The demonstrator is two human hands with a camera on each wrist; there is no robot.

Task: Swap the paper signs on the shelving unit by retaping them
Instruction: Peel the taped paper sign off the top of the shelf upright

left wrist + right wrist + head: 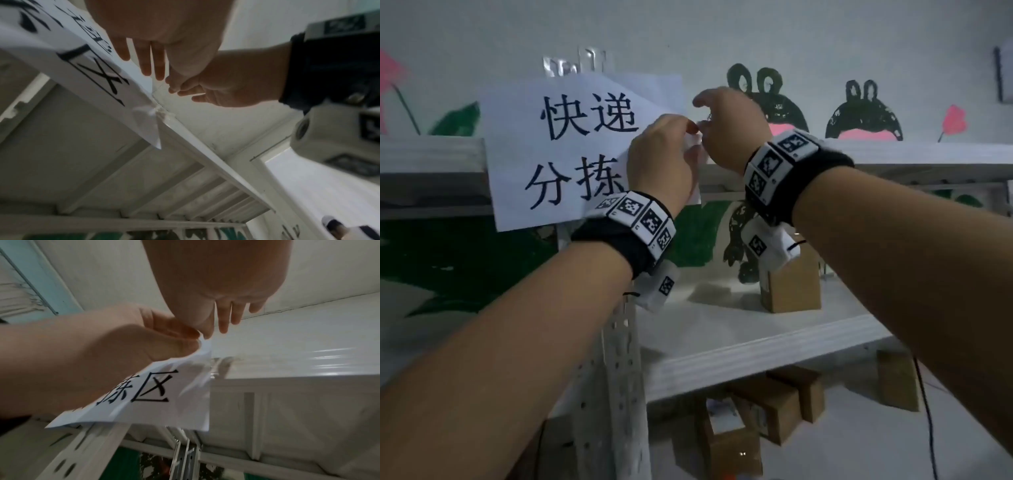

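Note:
A white paper sign point(571, 147) with large black characters hangs across the upper beam of the white shelving unit point(893, 161). My left hand point(693, 132) pinches the sign's right edge near its upper corner. My right hand point(703, 118) meets it there, thumb and forefinger pinching a small glinting bit of clear tape point(708, 118), the other fingers straight. In the right wrist view the left hand point(164, 340) holds the sign point(164, 394) by its corner, lifted off the beam. A crumpled clear tape piece point(218, 363) still sticks to the beam below. The sign's far right part is hidden by my hands in the head view.
Shiny tape remnants point(575, 65) cling to the painted wall above the sign. A perforated upright post point(619, 359) stands under my left wrist. A cardboard box point(791, 287) sits on the middle shelf, and several more boxes point(767, 411) lie below it.

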